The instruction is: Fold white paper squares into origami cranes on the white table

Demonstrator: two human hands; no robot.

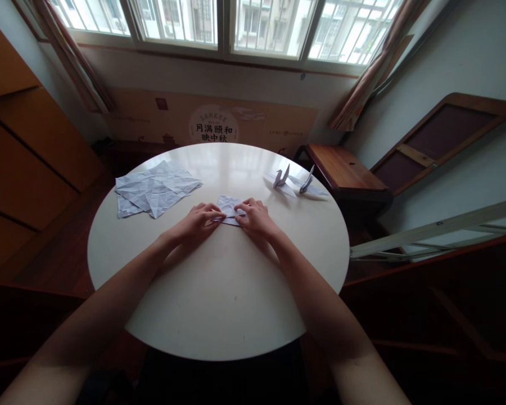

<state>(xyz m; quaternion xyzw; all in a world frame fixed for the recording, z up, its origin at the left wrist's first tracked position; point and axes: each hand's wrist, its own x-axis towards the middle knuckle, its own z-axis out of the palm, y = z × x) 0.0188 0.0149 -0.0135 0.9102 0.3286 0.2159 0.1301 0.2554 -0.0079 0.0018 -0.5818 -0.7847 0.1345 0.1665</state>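
A small, partly folded piece of white paper (229,208) lies on the round white table (219,304), just beyond the middle. My left hand (198,221) presses on its left edge with fingers curled and pinching the paper. My right hand (255,216) does the same on its right edge, fingertips on the fold. Both hands rest on the tabletop, and the paper's near part is hidden under my fingers.
A pile of creased white paper sheets (154,188) lies at the table's left. Two folded paper cranes (281,179) (307,183) stand at the right rear. A wooden side table (341,169) sits beyond the right edge, and cabinets (21,157) line the left wall.
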